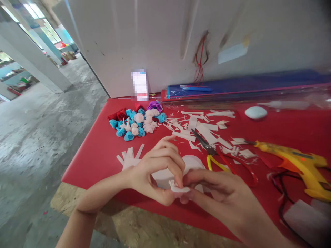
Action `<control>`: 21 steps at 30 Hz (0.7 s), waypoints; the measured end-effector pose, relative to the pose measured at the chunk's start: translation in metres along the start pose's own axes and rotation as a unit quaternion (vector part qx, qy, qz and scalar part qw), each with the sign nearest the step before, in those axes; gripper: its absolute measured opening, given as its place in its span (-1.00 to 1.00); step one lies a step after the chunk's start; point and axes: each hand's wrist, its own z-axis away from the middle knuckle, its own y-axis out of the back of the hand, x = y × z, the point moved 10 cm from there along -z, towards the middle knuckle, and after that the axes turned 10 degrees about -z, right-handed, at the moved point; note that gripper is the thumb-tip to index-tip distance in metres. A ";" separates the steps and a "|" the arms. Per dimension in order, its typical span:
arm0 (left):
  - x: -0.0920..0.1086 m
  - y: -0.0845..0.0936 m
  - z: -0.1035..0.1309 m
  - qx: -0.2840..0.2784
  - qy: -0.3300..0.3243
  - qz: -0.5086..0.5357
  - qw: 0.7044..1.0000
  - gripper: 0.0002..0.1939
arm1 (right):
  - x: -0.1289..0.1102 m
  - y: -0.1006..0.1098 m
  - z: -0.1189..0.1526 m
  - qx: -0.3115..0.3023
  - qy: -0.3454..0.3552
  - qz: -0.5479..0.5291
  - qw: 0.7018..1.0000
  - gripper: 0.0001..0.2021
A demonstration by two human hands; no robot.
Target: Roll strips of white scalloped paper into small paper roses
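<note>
Both hands meet over the front edge of the red-covered table [90, 158], pinching one small white paper flower [178, 188] between them. My left hand [157, 168] curls its fingers and thumb around the flower's left side. From the right, my right hand [217, 196] grips its edge with thumb and fingers. White paper pieces [192, 162] lie on the table behind and under the hands, partly hidden. More white strips [129, 156] lie by my left wrist. Just beyond my right hand rest scissors [207, 146] with yellow and red handles.
Blue, white, red and purple paper flowers [129, 134] are grouped at the back left. White paper scraps [207, 131] spread across the middle. A yellow glue gun [297, 162] with a dark cord lies at right, near a pale egg-shaped object [256, 112]. A blurred-out phone-like screen [140, 85] leans against the wall panel.
</note>
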 end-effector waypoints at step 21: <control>0.006 0.010 -0.003 0.067 0.010 -0.046 0.997 -0.89 | -0.051 -0.010 0.031 0.007 0.268 0.346 0.899 -0.82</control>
